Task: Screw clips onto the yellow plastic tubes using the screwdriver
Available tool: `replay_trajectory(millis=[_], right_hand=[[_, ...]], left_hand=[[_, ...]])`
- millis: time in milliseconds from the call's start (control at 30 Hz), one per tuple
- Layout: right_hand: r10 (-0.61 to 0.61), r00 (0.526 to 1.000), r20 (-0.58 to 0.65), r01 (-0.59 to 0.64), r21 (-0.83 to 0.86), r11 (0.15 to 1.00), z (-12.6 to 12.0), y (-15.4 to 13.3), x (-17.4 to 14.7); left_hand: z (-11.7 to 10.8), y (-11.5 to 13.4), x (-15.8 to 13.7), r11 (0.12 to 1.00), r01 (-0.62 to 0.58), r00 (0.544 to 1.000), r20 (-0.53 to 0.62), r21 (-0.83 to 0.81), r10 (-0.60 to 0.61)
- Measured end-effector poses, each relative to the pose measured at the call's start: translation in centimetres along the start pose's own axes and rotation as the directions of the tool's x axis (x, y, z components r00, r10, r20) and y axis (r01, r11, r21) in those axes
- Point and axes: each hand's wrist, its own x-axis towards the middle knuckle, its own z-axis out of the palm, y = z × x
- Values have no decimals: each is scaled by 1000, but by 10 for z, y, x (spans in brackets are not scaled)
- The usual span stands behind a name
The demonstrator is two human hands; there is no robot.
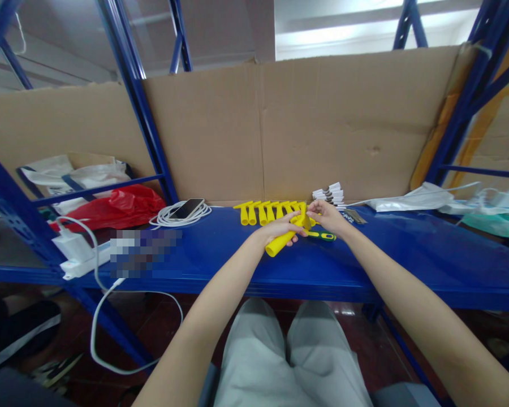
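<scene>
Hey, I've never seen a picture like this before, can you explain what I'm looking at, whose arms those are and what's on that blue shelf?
This is one picture from a camera worn on a person's head, looking forward and down, so the two bare arms are the wearer's own. The person sits at a blue metal shelf backed by cardboard. The left hand holds a yellow plastic tube, and the right hand touches its upper end. Behind them lies a row of similar yellow tubes. A green-and-yellow tool lies under the right hand. Further left are a phone on a coiled white cable, and a red bag.
</scene>
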Motion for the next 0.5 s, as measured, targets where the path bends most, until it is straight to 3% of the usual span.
replay_trajectory(millis=[167,300,500], right_hand=[[-49,999,-11,48,-17,999,2,8,4],[-92,992,-91,82,-104,991,2,16,7],[-21,988,-153,-10,-197,980,3,25,9]], left_hand=[[-1,-2,1,1000,-1,1000,7,16,1],[-2,0,0,1000,2,1000,16,-21,-1],[-4,4,-2,994,-14,999,51,-104,19]])
